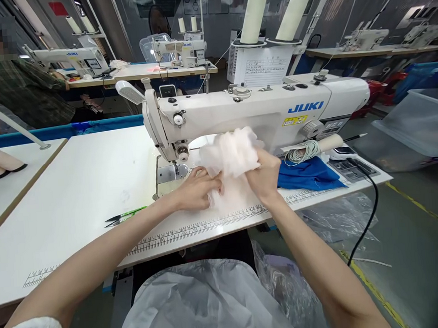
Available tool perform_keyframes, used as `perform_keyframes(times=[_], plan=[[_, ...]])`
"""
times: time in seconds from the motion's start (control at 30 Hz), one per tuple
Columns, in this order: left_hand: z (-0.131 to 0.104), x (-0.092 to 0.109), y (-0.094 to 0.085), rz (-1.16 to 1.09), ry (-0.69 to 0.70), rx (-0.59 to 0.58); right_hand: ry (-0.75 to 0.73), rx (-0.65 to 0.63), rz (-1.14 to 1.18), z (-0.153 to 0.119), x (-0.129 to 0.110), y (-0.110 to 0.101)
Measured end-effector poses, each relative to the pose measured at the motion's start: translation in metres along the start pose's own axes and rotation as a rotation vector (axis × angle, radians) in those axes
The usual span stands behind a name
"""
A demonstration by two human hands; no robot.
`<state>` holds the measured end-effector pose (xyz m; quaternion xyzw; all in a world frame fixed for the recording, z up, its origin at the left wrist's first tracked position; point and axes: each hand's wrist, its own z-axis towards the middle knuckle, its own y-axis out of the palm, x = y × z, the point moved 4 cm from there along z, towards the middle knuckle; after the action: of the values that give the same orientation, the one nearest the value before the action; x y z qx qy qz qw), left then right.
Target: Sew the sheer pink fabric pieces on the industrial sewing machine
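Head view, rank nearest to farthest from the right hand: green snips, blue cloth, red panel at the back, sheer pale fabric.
1. Sheer pale fabric: in the right hand.
2. Blue cloth: on the table, just right of that hand.
3. Green snips: on the table, left, beyond the left forearm.
4. Red panel: background, upper left.

The bare left arm [109, 254] reaches forward and inward, the left grip [196, 189] turned back upward with its fingers bent. The bare right arm [311, 257] slants in from the other side, the right grip [266, 173] clenched, near the left one.
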<state>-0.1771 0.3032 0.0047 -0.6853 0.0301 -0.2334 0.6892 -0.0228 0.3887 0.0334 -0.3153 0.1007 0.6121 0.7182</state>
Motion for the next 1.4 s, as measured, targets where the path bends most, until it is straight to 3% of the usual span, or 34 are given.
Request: perform_keyframes(times=[0.1,0.17,0.27,0.37,0.43,0.53,0.63,0.73,0.87,0.97,1.17,1.4], plan=[[-0.008,-0.002,0.003,-0.027,-0.028,0.003,-0.250,-0.317,-0.108,-0.029,-0.016,0.013],[-0.024,0.000,0.004,-0.042,-0.017,0.007,-0.305,-0.467,-0.175,-0.047,-0.018,0.018],[-0.055,0.009,0.002,-0.001,-0.030,0.056,-0.344,-0.536,-0.232,-0.062,-0.018,0.021],[-0.080,0.017,-0.006,0.198,-0.132,0.264,-0.372,-0.593,-0.292,-0.066,-0.022,0.023],[-0.083,0.025,-0.009,0.345,-0.056,0.315,-0.367,-0.678,-0.292,-0.066,-0.028,0.021],[-0.068,0.029,-0.003,0.409,0.071,0.124,-0.342,-0.861,-0.261,-0.066,-0.036,0.012],[-0.048,0.021,0.005,0.354,0.019,-0.085,-0.308,-1.013,-0.263,-0.064,-0.035,0.002],[-0.030,0.016,0.010,0.338,-0.059,-0.119,-0.321,-1.008,-0.334,-0.058,-0.023,0.000],[-0.012,0.012,0.013,0.331,-0.214,-0.042,-0.448,-0.850,-0.421,-0.044,-0.006,0.016],[0.001,0.005,0.012,0.284,-0.306,0.002,-0.500,-0.820,-0.444,-0.029,0.002,0.029],[0.032,-0.016,0.004,0.149,-0.310,0.083,-0.206,-0.903,-0.366,0.004,0.033,0.038],[0.068,-0.045,0.004,0.056,-0.323,0.096,-0.124,-0.884,-0.388,0.016,0.062,0.040]])
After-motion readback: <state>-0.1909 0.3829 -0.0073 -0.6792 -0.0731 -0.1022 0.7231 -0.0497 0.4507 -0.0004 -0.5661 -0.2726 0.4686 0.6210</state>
